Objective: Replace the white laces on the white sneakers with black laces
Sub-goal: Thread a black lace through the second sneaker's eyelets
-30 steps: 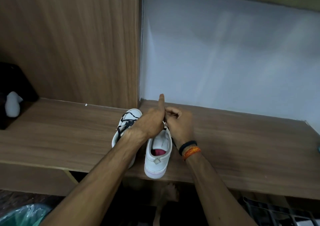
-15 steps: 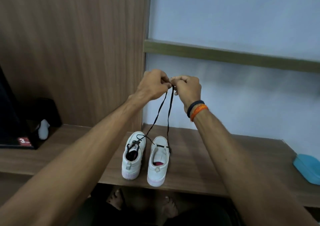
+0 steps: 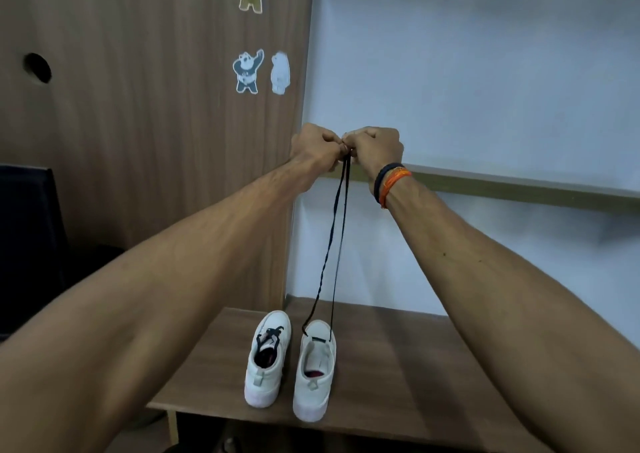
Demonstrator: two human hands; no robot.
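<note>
Two white sneakers stand side by side on the wooden bench [image 3: 398, 376], heels toward me. The left sneaker [image 3: 266, 359] carries a black lace through its eyelets. From the right sneaker [image 3: 316, 371] two strands of a black lace [image 3: 337, 244] rise taut to my hands, held high above it. My left hand [image 3: 313, 147] and my right hand [image 3: 375, 147] meet knuckle to knuckle, each pinching one lace end. The lace tips are hidden inside my fingers. No white lace is in view.
A brown wooden panel [image 3: 138, 140] with bear stickers [image 3: 261, 71] stands at the left, a pale wall [image 3: 485, 71] with an olive strip [image 3: 519, 189] behind. A dark object [image 3: 27, 244] sits at the far left. The bench front edge lies just under the sneakers' heels.
Both hands have risen from the right sneaker's tongue to well above it, drawing the two black lace strands up taut. The view has tilted upward.
</note>
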